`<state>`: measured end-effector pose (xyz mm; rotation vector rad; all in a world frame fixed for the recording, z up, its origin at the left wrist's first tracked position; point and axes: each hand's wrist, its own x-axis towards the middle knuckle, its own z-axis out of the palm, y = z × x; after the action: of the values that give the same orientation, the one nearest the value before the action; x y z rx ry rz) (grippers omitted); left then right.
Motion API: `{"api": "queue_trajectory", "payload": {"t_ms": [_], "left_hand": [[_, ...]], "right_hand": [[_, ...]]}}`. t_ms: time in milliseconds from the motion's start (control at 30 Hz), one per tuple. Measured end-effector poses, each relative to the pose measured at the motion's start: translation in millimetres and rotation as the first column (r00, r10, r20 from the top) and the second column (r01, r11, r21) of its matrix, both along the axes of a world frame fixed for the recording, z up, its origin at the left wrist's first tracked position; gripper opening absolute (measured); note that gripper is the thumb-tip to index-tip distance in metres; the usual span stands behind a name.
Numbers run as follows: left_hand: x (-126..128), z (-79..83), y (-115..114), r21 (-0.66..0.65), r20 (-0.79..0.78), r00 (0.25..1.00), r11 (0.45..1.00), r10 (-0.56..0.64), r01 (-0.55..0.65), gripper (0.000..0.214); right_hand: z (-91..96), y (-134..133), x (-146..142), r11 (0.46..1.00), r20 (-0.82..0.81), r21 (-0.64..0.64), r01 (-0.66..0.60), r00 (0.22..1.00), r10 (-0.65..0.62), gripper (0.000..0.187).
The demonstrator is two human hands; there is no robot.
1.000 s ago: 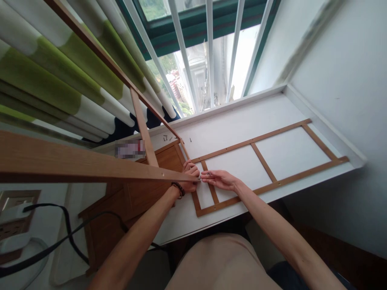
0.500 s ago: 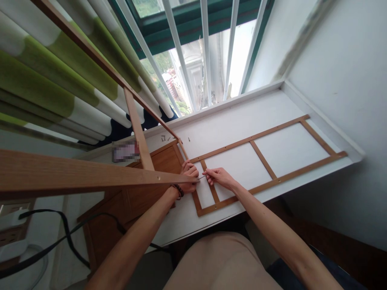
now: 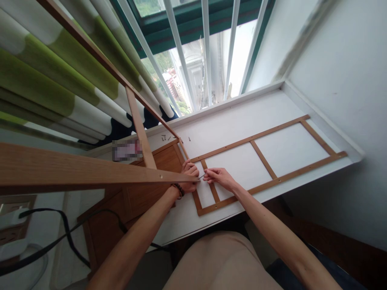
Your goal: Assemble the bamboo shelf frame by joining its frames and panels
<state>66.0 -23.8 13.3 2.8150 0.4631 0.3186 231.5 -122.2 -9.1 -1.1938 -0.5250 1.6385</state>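
My left hand (image 3: 190, 172), with a dark beaded bracelet (image 3: 179, 190) at the wrist, is wrapped round the lower end of an upright wooden frame (image 3: 90, 171). The frame leans toward the camera, its near rail covering part of that hand. In the fingertips of my right hand (image 3: 220, 178) is a thin metal hex key (image 3: 201, 176), which reaches to the end of the near rail. Where its tip seats is too small to make out. Beneath both hands, a second wooden frame (image 3: 264, 161) with crossbars lies flat on the white ledge (image 3: 256, 108).
Several loose screws (image 3: 165, 138) lie behind the left hand, near a blurred packet (image 3: 126, 150). Brown wooden panels (image 3: 142, 197) rest at the left. Black cable (image 3: 65, 219) loops by the wall sockets. Window bars (image 3: 205, 52) and a curtain (image 3: 75, 80) stand behind.
The upright frame's near rail has risen slightly at its left end in the picture. Both hands stay almost in the same place, with the hex key still at the rail end.
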Motion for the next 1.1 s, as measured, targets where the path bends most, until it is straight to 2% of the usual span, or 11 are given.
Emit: {"api": "queue_trajectory", "payload": {"t_ms": [100,200,400,533,700,900,1000,1100], "left_hand": [[0,1.7,0,0.005,0.008,1.000,1.000,-0.002,0.002,0.012],[-1,0.9,0,0.009,0.007,1.000,1.000,0.006,-0.006,0.012],[-1,-4.2,0,0.013,-0.011,1.000,1.000,0.011,-0.011,0.010],[-2,-4.1,0,0.003,-0.023,1.000,1.000,0.012,-0.012,0.011],[-2,-2.1,0,-0.023,-0.037,0.999,1.000,0.016,-0.017,0.012],[-2,-4.3,0,-0.029,-0.040,0.999,0.999,0.017,-0.018,0.012],[-2,-5.0,0,-0.025,-0.035,0.999,1.000,0.018,-0.019,0.013],[-2,-4.9,0,-0.018,-0.033,0.999,1.000,0.023,-0.024,0.012]], "right_hand": [[0.5,-2,0,0.995,0.129,0.071,-0.071,0.990,0.062,0.038],[-0.6,0,-3,0.993,0.241,0.070,-0.098,0.967,0.078,0.037],[1.5,2,-4,0.996,0.094,0.088,-0.030,0.995,0.022,0.040],[3.5,2,-5,0.999,0.082,0.047,0.007,0.997,-0.011,0.038],[-1.4,3,-7,0.999,0.244,0.003,0.053,0.968,-0.053,0.040],[0.6,4,-6,0.998,0.418,-0.022,-0.052,0.907,0.056,0.044],[4.7,5,-9,0.999,0.522,0.031,-0.028,0.853,0.007,0.039],[7.5,5,-14,0.998,0.511,0.056,0.040,0.857,-0.063,0.033]]}}
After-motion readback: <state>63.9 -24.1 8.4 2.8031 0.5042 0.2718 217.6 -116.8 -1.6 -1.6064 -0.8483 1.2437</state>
